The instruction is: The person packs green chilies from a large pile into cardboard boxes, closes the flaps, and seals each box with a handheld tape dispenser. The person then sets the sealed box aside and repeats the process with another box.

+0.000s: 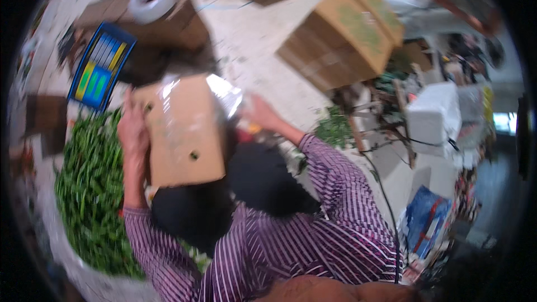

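Note:
A brown cardboard box (pixel 180 134) with two small round holes sits in front of my dark-clad knees. Shiny clear packing tape (pixel 168 105) runs down its upper face. My left hand (pixel 135 128) lies along the box's left side, fingers extended toward its far left corner. At the far right corner, a loose sheet of glossy clear tape (pixel 226 94) reaches from the box to my right hand (pixel 259 112), whose fingers are at its end. Motion blur softens the right fingers, and the box's underside is hidden.
Leafy green stalks (pixel 94 193) are heaped at the left. Behind stand a blue carton (pixel 102 67) and a tape roll (pixel 152 0) on a cardboard box (pixel 188 25). A large carton (pixel 331 46), a white foam box (pixel 434 117) and a black cable (pixel 384 193) are to the right.

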`<state>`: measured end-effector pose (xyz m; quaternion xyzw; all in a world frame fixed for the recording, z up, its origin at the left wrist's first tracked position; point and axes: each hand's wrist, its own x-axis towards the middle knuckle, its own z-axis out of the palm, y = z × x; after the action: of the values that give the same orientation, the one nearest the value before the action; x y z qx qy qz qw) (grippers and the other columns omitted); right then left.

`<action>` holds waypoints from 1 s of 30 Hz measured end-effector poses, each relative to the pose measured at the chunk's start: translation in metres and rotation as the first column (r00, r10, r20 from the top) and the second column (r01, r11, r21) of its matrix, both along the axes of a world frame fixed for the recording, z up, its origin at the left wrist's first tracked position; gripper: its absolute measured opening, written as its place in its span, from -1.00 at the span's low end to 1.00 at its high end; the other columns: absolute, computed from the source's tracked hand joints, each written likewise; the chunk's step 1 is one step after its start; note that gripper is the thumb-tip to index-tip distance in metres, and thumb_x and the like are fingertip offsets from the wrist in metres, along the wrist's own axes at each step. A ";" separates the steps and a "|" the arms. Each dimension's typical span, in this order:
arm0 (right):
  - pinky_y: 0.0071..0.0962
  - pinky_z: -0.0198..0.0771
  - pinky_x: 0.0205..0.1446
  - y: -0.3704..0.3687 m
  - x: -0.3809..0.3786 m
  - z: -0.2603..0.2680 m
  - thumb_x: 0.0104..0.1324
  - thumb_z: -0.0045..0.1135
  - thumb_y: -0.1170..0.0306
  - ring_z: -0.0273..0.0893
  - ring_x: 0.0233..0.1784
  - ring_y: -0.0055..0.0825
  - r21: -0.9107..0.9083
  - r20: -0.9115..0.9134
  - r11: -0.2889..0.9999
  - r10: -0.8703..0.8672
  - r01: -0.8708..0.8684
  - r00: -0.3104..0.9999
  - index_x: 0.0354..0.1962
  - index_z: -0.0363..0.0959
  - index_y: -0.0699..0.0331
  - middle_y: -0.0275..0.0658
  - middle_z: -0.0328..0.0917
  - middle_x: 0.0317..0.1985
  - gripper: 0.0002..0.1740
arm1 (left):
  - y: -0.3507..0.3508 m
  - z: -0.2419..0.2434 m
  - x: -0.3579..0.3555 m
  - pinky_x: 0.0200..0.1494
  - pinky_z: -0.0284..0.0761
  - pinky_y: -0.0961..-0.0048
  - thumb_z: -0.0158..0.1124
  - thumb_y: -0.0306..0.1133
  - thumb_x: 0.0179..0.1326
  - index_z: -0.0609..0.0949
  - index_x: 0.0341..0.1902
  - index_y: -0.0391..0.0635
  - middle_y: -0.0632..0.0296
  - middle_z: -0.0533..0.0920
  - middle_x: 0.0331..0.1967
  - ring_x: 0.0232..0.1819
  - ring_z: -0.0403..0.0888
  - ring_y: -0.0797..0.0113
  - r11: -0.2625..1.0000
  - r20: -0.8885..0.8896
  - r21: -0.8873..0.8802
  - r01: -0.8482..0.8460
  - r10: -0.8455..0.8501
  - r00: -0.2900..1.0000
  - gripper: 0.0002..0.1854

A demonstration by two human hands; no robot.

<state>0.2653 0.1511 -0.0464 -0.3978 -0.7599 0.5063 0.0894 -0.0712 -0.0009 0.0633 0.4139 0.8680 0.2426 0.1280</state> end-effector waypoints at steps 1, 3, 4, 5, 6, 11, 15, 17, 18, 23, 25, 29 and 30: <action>-0.21 0.17 0.49 -0.002 -0.020 0.028 0.38 0.10 -0.06 0.25 0.45 0.09 -0.006 -0.066 0.983 -0.182 0.182 0.981 0.37 0.15 0.49 0.23 0.24 0.39 -0.10 | 0.016 0.001 0.017 0.01 0.52 -0.02 -0.09 -0.06 0.50 0.27 0.54 0.15 -0.24 0.68 -0.07 -0.02 0.65 -0.26 0.999 -0.002 -0.011 0.030 -0.030 1.000 -0.43; -0.25 0.06 0.54 -0.028 -0.086 0.087 0.53 -0.19 -0.14 0.16 0.52 -0.04 -0.326 -0.497 0.900 -0.424 0.290 0.757 0.40 0.02 0.55 0.25 0.17 0.42 -0.10 | 0.016 0.019 0.021 -0.04 0.52 -0.06 -0.09 -0.05 0.51 0.30 0.51 0.12 -0.25 0.69 -0.18 -0.10 0.65 -0.30 0.995 -0.107 -0.097 -0.023 0.012 0.994 -0.45; -0.26 0.03 0.55 -0.032 -0.105 0.087 0.55 -0.24 -0.15 0.15 0.53 -0.03 -0.246 -0.505 0.926 -0.375 0.286 0.778 0.41 0.01 0.55 0.25 0.17 0.42 -0.10 | 0.014 0.018 0.018 -0.05 0.52 -0.08 -0.10 -0.04 0.52 0.30 0.50 0.11 -0.24 0.69 -0.20 -0.11 0.65 -0.31 0.999 -0.121 -0.045 -0.023 0.018 0.993 -0.45; -0.26 0.01 0.56 -0.035 -0.117 0.088 0.56 -0.29 -0.15 0.13 0.53 -0.03 -0.150 -0.500 0.943 -0.331 0.296 0.800 0.41 -0.01 0.55 0.25 0.16 0.42 -0.10 | 0.010 0.010 0.016 -0.07 0.51 -0.10 -0.11 -0.02 0.53 0.31 0.50 0.10 -0.24 0.70 -0.21 -0.13 0.65 -0.33 1.000 -0.120 0.017 -0.008 0.010 0.993 -0.46; -0.26 0.00 0.57 -0.036 -0.123 0.092 0.56 -0.31 -0.17 0.13 0.53 -0.03 -0.155 -0.502 0.943 -0.332 0.294 0.799 0.41 0.01 0.54 0.25 0.17 0.42 -0.10 | 0.005 0.007 0.015 -0.10 0.51 -0.12 -0.12 -0.01 0.55 0.31 0.49 0.06 -0.24 0.70 -0.24 -0.16 0.66 -0.34 0.993 -0.124 0.118 -0.018 0.033 0.992 -0.45; -0.22 0.02 0.56 -0.024 -0.142 0.071 0.57 -0.40 -0.17 0.15 0.52 -0.01 -0.030 -0.576 0.976 -0.191 0.213 0.794 0.37 0.13 0.53 0.20 0.21 0.41 -0.13 | -0.007 0.013 0.003 -0.08 0.51 -0.12 -0.13 -0.02 0.55 0.38 0.43 -0.05 -0.25 0.69 -0.19 -0.15 0.65 -0.33 0.990 -0.050 0.069 -0.123 0.126 0.991 -0.46; -0.24 0.14 0.50 -0.021 -0.134 -0.018 0.60 -0.44 -0.05 0.25 0.46 -0.10 0.265 -0.284 0.960 -0.006 0.085 0.959 0.35 0.18 0.45 0.11 0.31 0.36 -0.26 | -0.015 0.006 -0.009 0.07 0.50 -0.07 -0.11 -0.09 0.53 0.36 0.44 -0.08 -0.24 0.60 0.13 0.00 0.61 -0.30 0.995 -0.147 0.101 -0.026 0.041 0.988 -0.47; -0.17 0.10 0.55 -0.023 -0.123 -0.096 0.57 -0.44 -0.15 0.19 0.49 0.07 0.035 -0.324 0.945 -0.298 0.326 0.898 0.40 0.13 0.46 0.23 0.23 0.40 -0.15 | -0.011 -0.021 -0.030 0.27 0.44 0.15 -0.12 -0.17 0.52 0.47 0.34 -0.21 -0.14 0.52 0.29 0.21 0.55 -0.16 0.976 -0.056 0.217 -0.009 0.022 0.998 -0.51; -0.16 0.09 0.56 -0.026 -0.132 -0.084 0.52 -0.39 -0.23 0.19 0.49 0.09 -0.116 -0.135 0.950 -0.303 0.289 0.943 0.42 0.11 0.44 0.22 0.23 0.41 -0.09 | -0.030 -0.021 -0.040 0.32 0.40 0.24 -0.13 -0.22 0.52 0.51 0.28 -0.28 -0.14 0.55 0.27 0.29 0.52 -0.06 0.990 -0.040 0.138 -0.034 0.040 0.998 -0.53; -0.10 0.10 0.55 -0.048 -0.116 -0.068 0.26 -0.12 -0.50 0.17 0.52 0.02 -0.635 -0.164 0.766 -0.265 0.104 0.950 0.43 0.03 0.58 0.25 0.18 0.43 0.29 | -0.099 -0.043 -0.087 0.33 0.38 0.26 -0.15 0.00 0.57 0.46 0.39 -0.26 -0.01 0.56 0.29 0.27 0.52 0.10 0.905 0.568 0.085 -0.418 0.300 0.766 -0.39; -0.08 0.15 0.52 -0.039 -0.103 -0.075 0.24 -0.03 -0.48 0.13 0.55 -0.05 -0.626 0.048 0.750 -0.237 0.214 0.970 0.40 0.03 0.65 0.29 0.16 0.43 0.31 | -0.074 -0.003 -0.039 0.35 0.38 0.24 -0.13 0.09 0.56 0.31 0.50 -0.17 0.06 0.47 0.37 0.35 0.45 0.14 0.800 0.818 -0.043 -0.599 0.373 0.438 -0.32; -0.24 0.50 0.16 -0.022 -0.078 -0.067 0.21 0.25 -0.31 0.57 0.13 -0.18 -0.642 -0.200 0.753 -0.344 0.142 0.917 0.12 0.44 0.60 0.13 0.57 0.06 0.02 | -0.078 -0.016 -0.038 0.28 0.44 0.23 -0.11 0.15 0.53 0.23 0.54 -0.11 0.10 0.44 0.38 0.31 0.47 0.18 0.878 0.847 0.106 -0.467 0.167 0.505 -0.28; -0.37 0.56 -0.05 -0.017 -0.070 -0.015 0.21 0.32 -0.23 0.65 -0.11 -0.34 -0.564 -0.134 0.807 -0.297 0.174 0.945 -0.02 0.54 0.52 -0.03 0.66 -0.12 -0.14 | -0.082 -0.016 -0.042 0.22 0.50 0.25 -0.12 0.16 0.54 0.26 0.52 -0.13 0.10 0.49 0.33 0.25 0.53 0.21 0.873 0.844 0.138 -0.467 0.143 0.517 -0.29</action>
<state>0.1955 0.1342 -0.0612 -0.4409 -0.5142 0.7263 0.1170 -0.1130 -0.0833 0.0476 0.1093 0.7128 0.5728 0.3897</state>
